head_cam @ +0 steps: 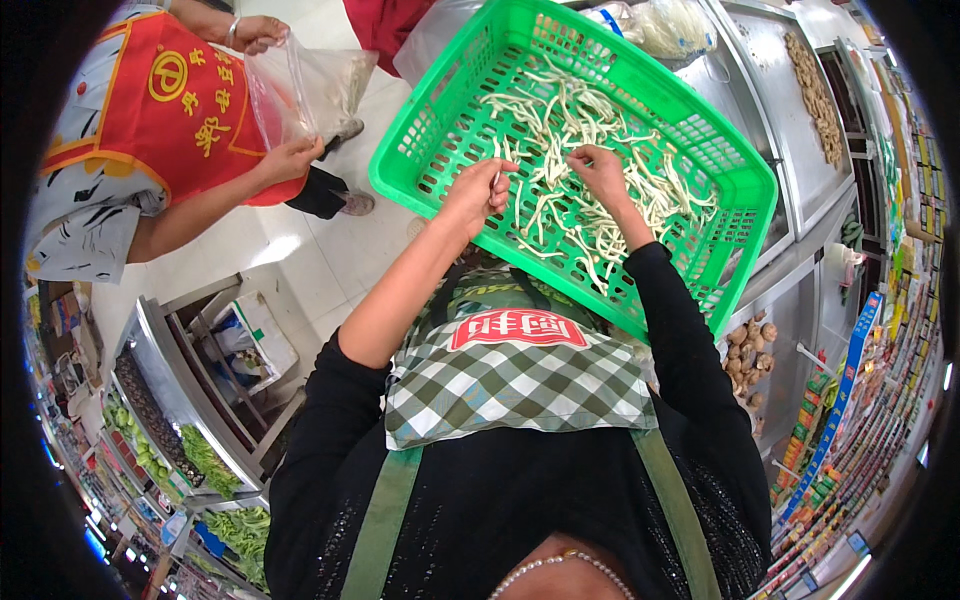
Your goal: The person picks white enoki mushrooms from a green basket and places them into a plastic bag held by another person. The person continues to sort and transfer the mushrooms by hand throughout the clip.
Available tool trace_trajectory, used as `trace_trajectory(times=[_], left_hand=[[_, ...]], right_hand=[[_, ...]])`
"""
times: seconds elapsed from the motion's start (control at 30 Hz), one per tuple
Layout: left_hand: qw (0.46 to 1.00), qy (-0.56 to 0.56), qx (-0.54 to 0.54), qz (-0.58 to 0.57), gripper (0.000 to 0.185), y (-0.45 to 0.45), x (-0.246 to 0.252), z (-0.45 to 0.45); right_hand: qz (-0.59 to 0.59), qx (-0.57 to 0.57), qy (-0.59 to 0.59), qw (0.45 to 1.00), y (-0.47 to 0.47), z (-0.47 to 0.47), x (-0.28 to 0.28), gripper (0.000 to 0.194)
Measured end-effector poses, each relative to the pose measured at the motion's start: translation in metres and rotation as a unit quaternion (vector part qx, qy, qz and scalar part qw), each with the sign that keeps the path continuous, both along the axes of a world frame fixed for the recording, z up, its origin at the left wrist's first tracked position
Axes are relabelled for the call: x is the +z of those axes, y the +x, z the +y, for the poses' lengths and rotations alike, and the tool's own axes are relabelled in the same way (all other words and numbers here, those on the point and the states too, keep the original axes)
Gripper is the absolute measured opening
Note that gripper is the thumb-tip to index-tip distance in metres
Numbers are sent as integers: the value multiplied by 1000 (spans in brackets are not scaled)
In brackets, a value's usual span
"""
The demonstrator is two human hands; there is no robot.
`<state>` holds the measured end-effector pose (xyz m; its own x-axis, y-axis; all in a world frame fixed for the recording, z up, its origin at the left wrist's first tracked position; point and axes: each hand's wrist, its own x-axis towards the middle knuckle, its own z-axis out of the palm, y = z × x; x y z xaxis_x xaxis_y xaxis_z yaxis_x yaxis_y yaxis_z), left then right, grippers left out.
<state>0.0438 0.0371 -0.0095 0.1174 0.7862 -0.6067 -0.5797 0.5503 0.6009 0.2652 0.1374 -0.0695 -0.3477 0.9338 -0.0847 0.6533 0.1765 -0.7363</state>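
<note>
A green plastic crate (731,171) with slotted sides and floor lies tilted in front of me. Slender pale mushrooms (585,112) are scattered loosely over its floor, thickest in the middle and on the right. Over the crate's near left part, my left hand (478,196) is curled with a thin white mushroom stem (496,178) between its fingers. My right hand (602,174) is above the middle of the crate, thumb and fingertips pinched together beside a clump of mushrooms. Whether those fingertips grip a piece is hidden.
At left, a person in a red apron (180,105) holds a clear plastic bag (315,90) of pale contents. Metal display counters (765,97) run along the right, with brown mushrooms (748,349) on one. Leafy greens (236,532) fill a stand at lower left. A white foam box (266,337) sits nearby.
</note>
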Motion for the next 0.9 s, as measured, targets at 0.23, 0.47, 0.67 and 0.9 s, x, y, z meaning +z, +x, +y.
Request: trace_trajectory(times=[0.23,0.47,0.67,0.9], left_hand=[[998,-31,12,-45,24,-2,1,4],[997,-25,24,-67,20,-3,0,4],[1000,-11,-14,-21,18,5,-7,6],[999,-16,-22,20,19,15,-10,9]], right_hand=[[-278,39,31,959,-25,-9,-15,23],[-7,53,-30,998,-5,-10,-23,16],[206,-55,-340,916,-5,-15,31,21],[232,-24,-351,907,-10,-18,41,21]])
